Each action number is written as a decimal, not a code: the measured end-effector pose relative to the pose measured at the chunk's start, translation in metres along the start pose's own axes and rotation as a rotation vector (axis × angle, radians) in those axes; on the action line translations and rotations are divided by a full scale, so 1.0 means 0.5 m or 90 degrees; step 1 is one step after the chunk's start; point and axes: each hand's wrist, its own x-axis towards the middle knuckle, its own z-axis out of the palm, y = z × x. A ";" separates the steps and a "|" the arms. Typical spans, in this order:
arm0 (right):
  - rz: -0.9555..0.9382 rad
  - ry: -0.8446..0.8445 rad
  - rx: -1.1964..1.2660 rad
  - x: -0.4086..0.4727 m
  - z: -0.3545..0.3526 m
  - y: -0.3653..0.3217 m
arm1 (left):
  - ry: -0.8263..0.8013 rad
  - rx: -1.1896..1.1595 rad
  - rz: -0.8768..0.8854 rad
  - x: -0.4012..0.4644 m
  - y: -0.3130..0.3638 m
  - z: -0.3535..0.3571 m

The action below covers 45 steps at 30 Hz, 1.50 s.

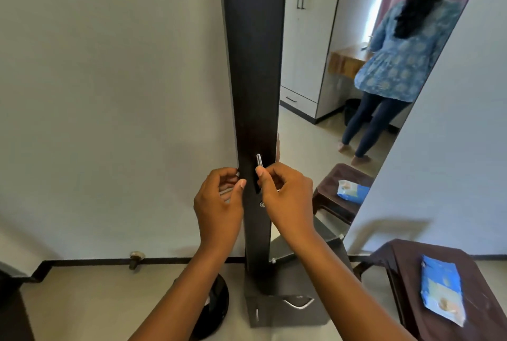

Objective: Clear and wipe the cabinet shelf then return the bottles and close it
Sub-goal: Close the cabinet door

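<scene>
You have one tall dark cabinet (pixel 253 66) in front of you, narrow, standing against a pale wall (pixel 109 80), with a mirror (pixel 343 66) on its right side. On its dark front sits one slim metal handle (pixel 259 160), upright, and just below it one small round lock (pixel 262 204).

Both your hands are at the cabinet front, level with each other. Your left hand (pixel 219 199) is at the left edge of the dark panel, its fingers curled round that edge and its thumb lying on the front. Your right hand (pixel 285 195) is just right of the handle, fingers curled, thumb tip touching the handle's lower end; whether the fingers actually pinch it you cannot tell, as they are hidden behind the thumb.

No shelf or bottles show.

To your right stands one brown stool (pixel 406 266) with one blue packet (pixel 441 291) lying flat on it; both appear again in the mirror. At the cabinet's foot is one drawer front (pixel 285 310) with a curved handle.
</scene>
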 end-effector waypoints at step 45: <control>-0.051 -0.110 -0.028 0.198 0.085 0.035 | 0.051 0.065 -0.036 0.175 -0.038 0.092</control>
